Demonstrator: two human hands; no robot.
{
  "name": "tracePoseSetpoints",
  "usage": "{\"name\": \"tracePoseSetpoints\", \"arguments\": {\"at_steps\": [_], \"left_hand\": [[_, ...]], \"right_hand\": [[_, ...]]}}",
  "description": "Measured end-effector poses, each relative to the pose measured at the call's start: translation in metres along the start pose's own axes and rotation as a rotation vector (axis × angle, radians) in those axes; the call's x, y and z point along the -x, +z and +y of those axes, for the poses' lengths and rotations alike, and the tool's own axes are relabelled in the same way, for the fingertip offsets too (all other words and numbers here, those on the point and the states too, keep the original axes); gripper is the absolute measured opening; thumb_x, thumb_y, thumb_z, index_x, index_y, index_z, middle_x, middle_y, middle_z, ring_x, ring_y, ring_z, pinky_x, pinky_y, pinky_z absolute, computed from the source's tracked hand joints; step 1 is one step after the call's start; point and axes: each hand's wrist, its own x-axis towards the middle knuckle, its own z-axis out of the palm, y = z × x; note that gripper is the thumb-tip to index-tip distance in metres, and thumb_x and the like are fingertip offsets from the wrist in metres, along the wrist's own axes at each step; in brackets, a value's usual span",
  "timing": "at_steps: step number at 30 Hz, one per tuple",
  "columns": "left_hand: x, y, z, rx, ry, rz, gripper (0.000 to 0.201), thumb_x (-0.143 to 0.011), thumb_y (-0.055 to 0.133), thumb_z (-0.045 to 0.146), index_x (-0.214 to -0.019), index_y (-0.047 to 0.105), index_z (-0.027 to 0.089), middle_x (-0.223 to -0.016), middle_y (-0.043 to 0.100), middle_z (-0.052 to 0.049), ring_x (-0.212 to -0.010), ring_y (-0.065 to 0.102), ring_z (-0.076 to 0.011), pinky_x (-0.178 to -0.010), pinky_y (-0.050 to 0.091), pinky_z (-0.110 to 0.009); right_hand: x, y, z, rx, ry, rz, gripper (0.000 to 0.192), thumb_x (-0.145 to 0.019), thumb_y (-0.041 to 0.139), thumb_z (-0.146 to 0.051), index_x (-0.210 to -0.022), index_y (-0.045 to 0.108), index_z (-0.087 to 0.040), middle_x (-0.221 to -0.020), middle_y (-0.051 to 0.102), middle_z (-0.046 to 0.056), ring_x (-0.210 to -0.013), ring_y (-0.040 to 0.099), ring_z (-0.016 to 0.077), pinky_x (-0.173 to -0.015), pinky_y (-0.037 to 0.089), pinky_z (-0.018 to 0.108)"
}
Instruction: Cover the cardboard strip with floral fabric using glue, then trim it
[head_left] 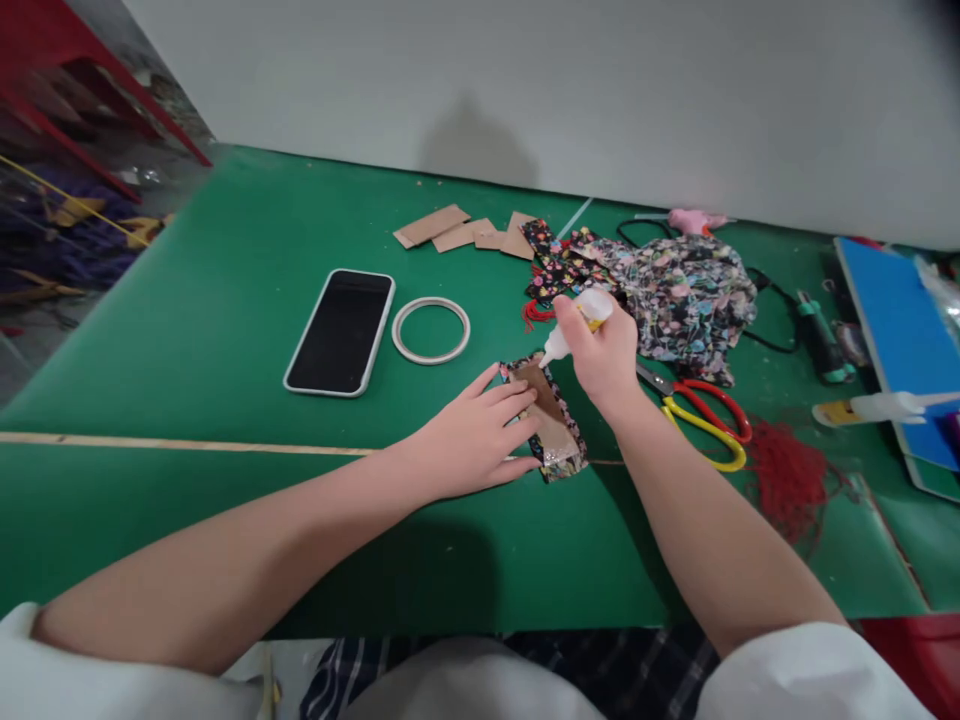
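Note:
A small rectangle of brown cardboard (551, 415) lies on a piece of dark flowered fabric (574, 462) whose edges show around it. My left hand (480, 435) rests flat with fingers spread, its fingertips on the cardboard's left side. In my right hand (609, 355) is a white glue bottle (559, 345), tilted nozzle down. The nozzle tip is at the upper end of the cardboard, by the fabric edge; whether it touches I cannot tell. A shiny patch, like wet glue or clear film, shows at the cardboard's lower end.
Left of my hands are a phone (341, 335) and a roll of tape (399, 345). Behind lie cardboard pieces (433, 226) and flowered cloth (686, 290). On the right are scissors (709, 410), red threads (791, 480), another glue bottle (870, 408) and a blue board (892, 310). A wall borders the table's back.

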Motion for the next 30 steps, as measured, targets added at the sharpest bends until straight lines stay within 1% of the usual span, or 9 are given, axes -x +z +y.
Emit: {"name": "tracePoseSetpoints", "arguments": {"at_steps": [3, 9, 13, 18, 24, 30], "left_hand": [[0.000, 0.001, 0.000, 0.004, -0.001, 0.008, 0.043, -0.090, 0.043, 0.045, -0.115, 0.058, 0.014, -0.125, 0.057, -0.016, -0.125, 0.046, -0.0286, -0.110, 0.021, -0.053], [0.001, 0.000, -0.001, 0.000, 0.003, 0.004, 0.039, -0.089, 0.046, 0.043, -0.111, 0.060, 0.014, -0.125, 0.056, -0.016, -0.124, 0.046, -0.0285, -0.110, 0.021, -0.053], [0.001, 0.000, -0.001, 0.014, 0.007, 0.027, 0.037, -0.088, 0.048, 0.042, -0.109, 0.061, 0.014, -0.122, 0.058, -0.016, -0.123, 0.047, -0.0276, -0.110, 0.021, -0.052], [0.000, 0.000, -0.001, 0.001, 0.006, 0.021, 0.038, -0.088, 0.046, 0.043, -0.110, 0.061, 0.015, -0.122, 0.058, -0.016, -0.122, 0.048, -0.0275, -0.110, 0.023, -0.052], [0.000, 0.000, -0.001, -0.009, 0.004, 0.004, 0.040, -0.089, 0.044, 0.043, -0.111, 0.060, 0.014, -0.123, 0.057, -0.016, -0.124, 0.046, -0.0276, -0.110, 0.023, -0.052], [0.000, 0.000, -0.001, -0.015, 0.004, -0.009, 0.038, -0.089, 0.046, 0.043, -0.110, 0.060, 0.014, -0.125, 0.056, -0.016, -0.124, 0.046, -0.0281, -0.110, 0.022, -0.052]], "right_hand": [[-0.001, 0.000, 0.005, 0.001, 0.004, 0.033, 0.040, -0.079, 0.051, -0.055, -0.061, 0.042, -0.020, -0.055, 0.047, -0.004, -0.053, 0.041, 0.0086, -0.054, 0.032, 0.025], [-0.003, 0.000, 0.005, -0.034, 0.022, 0.025, 0.041, -0.080, 0.051, -0.053, -0.059, 0.041, -0.020, -0.054, 0.042, -0.004, -0.053, 0.040, 0.0086, -0.053, 0.032, 0.025], [-0.004, 0.001, 0.008, -0.060, 0.044, 0.034, 0.041, -0.080, 0.052, -0.053, -0.058, 0.042, -0.019, -0.054, 0.041, -0.004, -0.052, 0.039, 0.0082, -0.052, 0.032, 0.025], [-0.005, 0.001, 0.009, -0.089, 0.069, 0.031, 0.041, -0.079, 0.053, -0.053, -0.058, 0.042, -0.019, -0.053, 0.039, -0.005, -0.051, 0.037, 0.0077, -0.051, 0.031, 0.025], [-0.005, 0.002, 0.011, -0.090, 0.063, 0.020, 0.040, -0.079, 0.053, -0.052, -0.058, 0.043, -0.019, -0.055, 0.040, -0.005, -0.053, 0.038, 0.0082, -0.053, 0.032, 0.025], [-0.003, 0.003, 0.012, -0.027, 0.064, -0.004, 0.039, -0.076, 0.057, -0.053, -0.061, 0.043, -0.019, -0.056, 0.043, -0.004, -0.054, 0.040, 0.0092, -0.055, 0.032, 0.025]]}}
